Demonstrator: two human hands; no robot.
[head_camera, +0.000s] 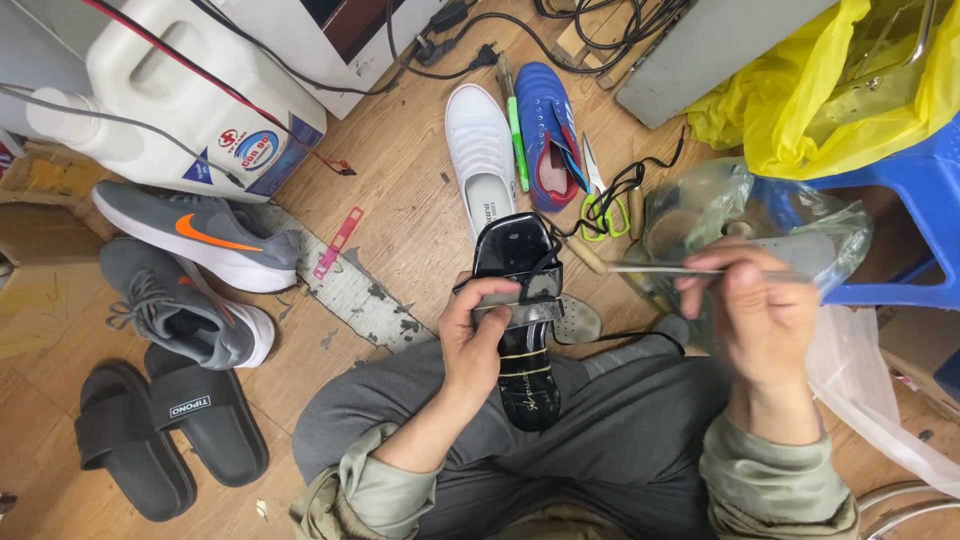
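- The left hand (480, 335) grips a black glossy sandal (522, 320) across its clear strap, thumb pressed on top and the other fingers wrapped under the sole; the sandal rests on the person's lap, toe pointing to twelve o'clock.
- The right hand (755, 310) is at three o'clock of the sandal, fingers bunched together and pinching a thin awl-like tool (640, 268) with a wooden handle that points back toward the sandal at nine o'clock.
- A dark thread (625, 338) runs from beside the sandal across the knee toward the right hand; whether it passes through the strap cannot be told.
- The step in hand looks like stitching or repairing the strap, with the tool drawn away from the shoe.
- The next move calls for a firm hold on the strap and careful aim of the tool's point, clear of the left thumb.
- Around the lap: a white shoe (482, 150) and blue shoe (550, 130) at twelve, scissors (596, 195) at one, grey sneakers (190, 270) at ten, black slides (170, 430) at eight.
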